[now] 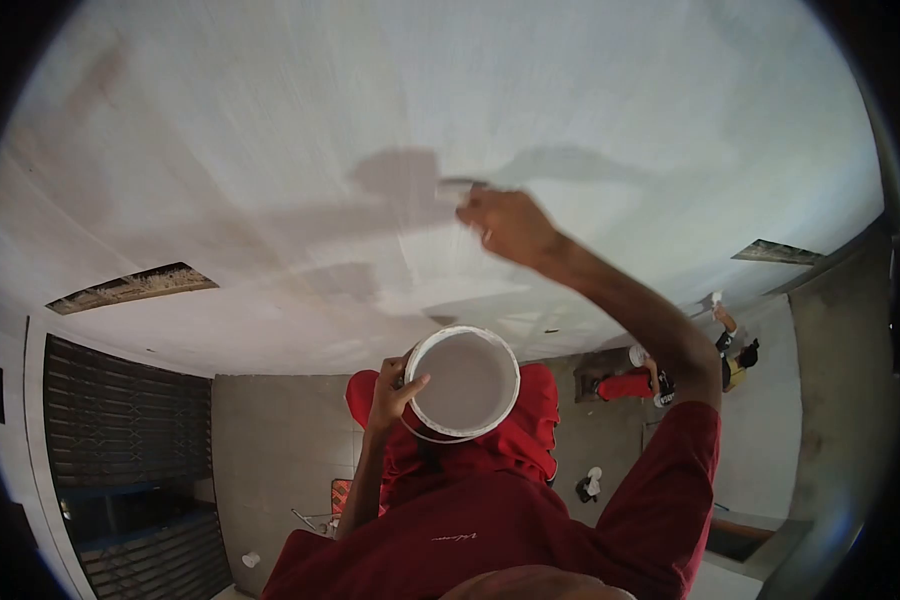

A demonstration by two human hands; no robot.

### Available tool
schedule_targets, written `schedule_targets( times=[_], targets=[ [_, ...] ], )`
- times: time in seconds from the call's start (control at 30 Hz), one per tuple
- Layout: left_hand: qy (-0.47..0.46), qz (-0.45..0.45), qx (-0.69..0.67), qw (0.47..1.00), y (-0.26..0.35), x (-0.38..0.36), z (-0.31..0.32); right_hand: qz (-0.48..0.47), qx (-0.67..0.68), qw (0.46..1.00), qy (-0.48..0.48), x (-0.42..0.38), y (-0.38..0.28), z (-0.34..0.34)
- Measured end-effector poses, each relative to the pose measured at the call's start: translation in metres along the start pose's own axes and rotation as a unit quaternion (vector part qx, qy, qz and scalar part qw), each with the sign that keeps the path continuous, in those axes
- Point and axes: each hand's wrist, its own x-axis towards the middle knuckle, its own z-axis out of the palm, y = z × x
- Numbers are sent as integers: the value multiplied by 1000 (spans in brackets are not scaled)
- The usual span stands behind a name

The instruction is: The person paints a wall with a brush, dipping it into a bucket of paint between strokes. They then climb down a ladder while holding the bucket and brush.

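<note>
My left hand (392, 395) grips the rim of a white bucket (513, 385), its thumb over the edge and the fingers outside. The bucket is held in front of my red-clothed legs, with pale liquid inside and a thin wire handle hanging below. Up at the whitish wall (300, 110), my right hand (507, 222) is closed around a tool with a thin dark edge (462, 183), which is blurred and lies at or very near the surface. Shadows of the arm and tool fall on the wall around it.
Rectangular openings (135, 287) (778, 252) break the wall at left and right. A dark slatted window or shutter (128, 410) stands at lower left. Two people (738, 365) (630, 385) are at the right. Small containers (251, 560) (594, 480) stand on the grey floor (280, 430).
</note>
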Motion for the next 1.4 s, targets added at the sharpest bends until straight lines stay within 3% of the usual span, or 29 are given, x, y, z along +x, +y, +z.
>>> schedule_targets(
  times=[0.13, 0.27, 0.37, 0.43, 0.5, 0.7, 0.8, 0.87, 0.9, 1.07, 1.17, 1.27, 1.4],
  targets=[
    [11, -19, 4, 1000, 3, -2, 1, -23, -29, 986, 163, -3, -15, -87],
    [8, -43, -4, 999, 23, -4, 2, -38, -198, 930, 306, -7, -29, -94],
    [2, -51, -11, 999, 20, -3, 2, -33, -107, 965, 238, -5, -29, -38],
    [1, -53, -26, 998, 13, -2, 2, -63, -215, 955, 194, -10, -25, 37],
    [1, -55, -24, 998, 9, -2, 1, -79, -170, 963, 195, -20, -28, 80],
    [6, -25, -9, 1000, 0, 0, 1, -64, 7, 998, 24, -34, -39, 95],
    [2, -31, -5, 999, -4, -1, 0, -44, -57, 993, 93, -12, -24, 36],
    [1, -31, -2, 1000, 2, -2, 2, 7, -14, 993, 115, 4, -19, -36],
    [1, -28, 4, 1000, 14, -5, 2, -10, -39, 986, 160, 7, -21, -54],
    [4, -37, 1, 999, 7, -5, 3, -48, -138, 940, 307, 5, -43, -88],
    [1, -32, -10, 999, 6, -1, 1, -58, -158, 946, 276, 8, -37, -31],
    [2, -25, -32, 999, -1, -1, 3, -65, -240, 952, 177, -14, -36, 68],
    [5, -38, -3, 999, 9, -4, 2, -76, -72, 990, 91, -43, -48, 113]
  ],
)
